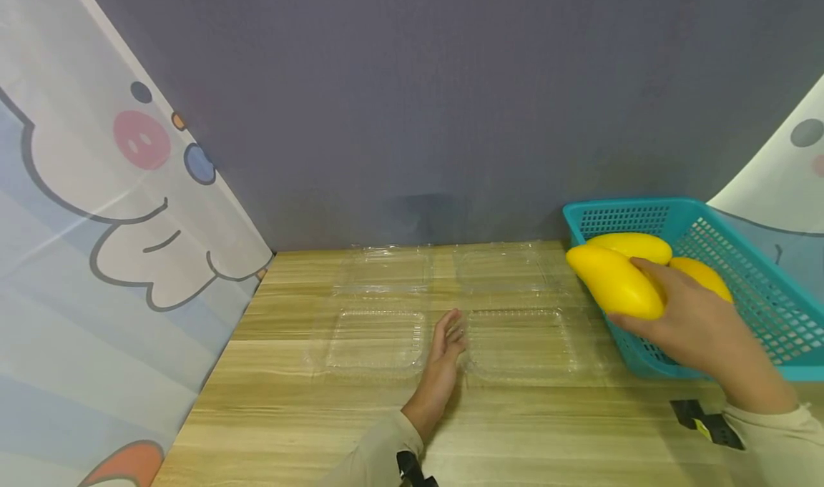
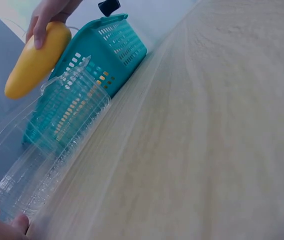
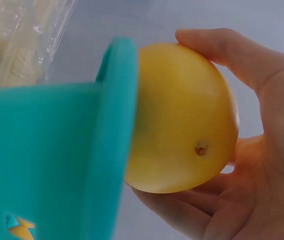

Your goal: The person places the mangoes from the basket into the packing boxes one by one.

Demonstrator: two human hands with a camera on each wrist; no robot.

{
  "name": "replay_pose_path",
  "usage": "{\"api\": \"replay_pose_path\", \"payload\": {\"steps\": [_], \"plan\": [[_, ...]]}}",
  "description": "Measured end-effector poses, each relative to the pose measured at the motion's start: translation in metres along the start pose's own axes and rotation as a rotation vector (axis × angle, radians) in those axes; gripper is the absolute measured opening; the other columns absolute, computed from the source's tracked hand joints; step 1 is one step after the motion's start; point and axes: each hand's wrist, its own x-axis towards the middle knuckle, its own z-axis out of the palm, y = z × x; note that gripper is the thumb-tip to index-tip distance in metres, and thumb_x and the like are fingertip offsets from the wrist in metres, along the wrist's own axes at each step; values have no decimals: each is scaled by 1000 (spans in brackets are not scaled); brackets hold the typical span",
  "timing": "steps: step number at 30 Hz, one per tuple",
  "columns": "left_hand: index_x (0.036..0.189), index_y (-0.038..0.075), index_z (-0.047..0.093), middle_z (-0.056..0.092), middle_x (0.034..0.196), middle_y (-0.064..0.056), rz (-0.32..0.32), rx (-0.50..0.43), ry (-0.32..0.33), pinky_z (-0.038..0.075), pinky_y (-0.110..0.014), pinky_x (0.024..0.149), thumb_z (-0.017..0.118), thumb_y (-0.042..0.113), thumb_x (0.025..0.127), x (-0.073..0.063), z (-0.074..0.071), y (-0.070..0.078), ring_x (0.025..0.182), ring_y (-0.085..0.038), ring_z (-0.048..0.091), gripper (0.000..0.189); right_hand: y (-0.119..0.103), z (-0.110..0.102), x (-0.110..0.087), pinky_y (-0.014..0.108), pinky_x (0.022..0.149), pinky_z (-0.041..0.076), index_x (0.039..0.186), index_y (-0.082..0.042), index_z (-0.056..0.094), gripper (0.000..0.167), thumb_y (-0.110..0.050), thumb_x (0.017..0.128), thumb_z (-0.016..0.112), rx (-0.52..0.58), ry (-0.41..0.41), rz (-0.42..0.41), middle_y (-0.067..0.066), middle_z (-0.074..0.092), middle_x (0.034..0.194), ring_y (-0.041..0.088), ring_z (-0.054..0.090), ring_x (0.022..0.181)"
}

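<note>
My right hand (image 1: 698, 322) grips a yellow mango (image 1: 611, 279), thumb on one side and fingers on the other. The mango is at the left rim of the teal basket (image 1: 766, 258), and the right wrist view shows its rounded end with a small brown stem spot (image 3: 200, 148). Two more mangoes show in the basket, one a yellow mango (image 1: 634, 246) at the back. My left hand (image 1: 443, 362) lies between the front-left clear plastic container (image 1: 376, 340) and the front-right clear container (image 1: 518, 340), fingers relaxed and right at the latter's edge.
Behind these stand a back-left clear container (image 1: 386, 269) and a back-right clear container (image 1: 505, 269), close to the dark grey wall (image 1: 412, 115). The basket's raised rim (image 3: 119, 100) borders the right side of the wooden table (image 1: 290, 415). Printed cloth (image 1: 129, 258) hangs at left.
</note>
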Motion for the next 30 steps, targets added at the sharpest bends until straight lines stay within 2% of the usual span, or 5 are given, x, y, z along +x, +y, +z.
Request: {"api": "replay_pose_path", "payload": {"steps": [5,10,15,21,30], "plan": [[155,22,26,26,159,-2,-28,-7,26,25,-55,118,41,17,103,-1,1,1,144,-27,32,54,-10,-1,-2,50,62,43,152,-6,35,99,-61,80,73,2,-7,-37,38,48,136,47,56,98],[154,19,27,28,157,-8,-19,-24,38,27,-54,117,42,15,103,-1,1,0,142,-29,35,54,-18,2,-4,44,62,43,152,-6,37,98,-62,80,73,-14,-8,-68,32,53,135,37,58,93],[153,17,29,30,155,-8,-10,-44,44,29,-53,116,44,13,102,-1,2,1,139,-29,36,54,-23,5,-5,53,69,47,153,-7,35,99,-63,80,72,-30,-11,-82,30,50,141,42,58,103],[152,16,31,32,154,-7,-11,-48,61,29,-54,116,46,12,101,-1,2,2,139,-27,37,54,-32,11,-7,64,78,47,156,-13,29,101,-67,81,68,-21,-79,-82,30,42,148,50,52,117],[150,14,34,36,153,-7,5,-45,77,32,-53,115,47,11,100,-1,2,1,139,-28,38,51,-42,22,-8,68,82,47,152,-13,38,96,-66,78,71,-48,-53,-130,27,48,145,54,53,119]]}}
